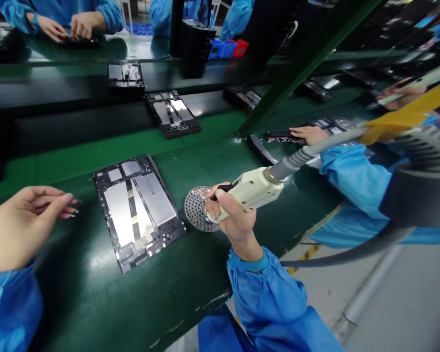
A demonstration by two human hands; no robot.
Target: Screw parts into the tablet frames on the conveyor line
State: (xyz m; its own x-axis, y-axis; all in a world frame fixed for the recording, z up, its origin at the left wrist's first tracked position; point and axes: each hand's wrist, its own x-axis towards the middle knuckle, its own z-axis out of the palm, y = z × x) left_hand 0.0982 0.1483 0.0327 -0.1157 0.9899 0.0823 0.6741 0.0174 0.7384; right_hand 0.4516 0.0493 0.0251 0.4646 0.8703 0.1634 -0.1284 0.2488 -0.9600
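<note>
My right hand [238, 217] is wrapped round a cream-coloured electric screwdriver [254, 188], its cable running up to the right. The screwdriver's front end points down at a round metal screw plate [197, 210] full of holes, with small screws gathered on it. My fingers hide the bit. To the left of the plate lies an opened tablet [146, 205], its silver battery panels, ribbon cable and boards facing up. Left of the tablet, my left hand [36, 220] hovers over the bench with thumb and fingers pinched together; whatever may be between the fingertips is too small to make out.
More opened tablets [173, 115] lie on the green conveyor [77, 151] behind. A slanted green post [300, 68] rises at the right. Beside me a co-worker's hand [310, 133] rests near a black strip. Across the line, another person's hands [82, 27] handle a device. Blue and red bins [227, 48] stand behind.
</note>
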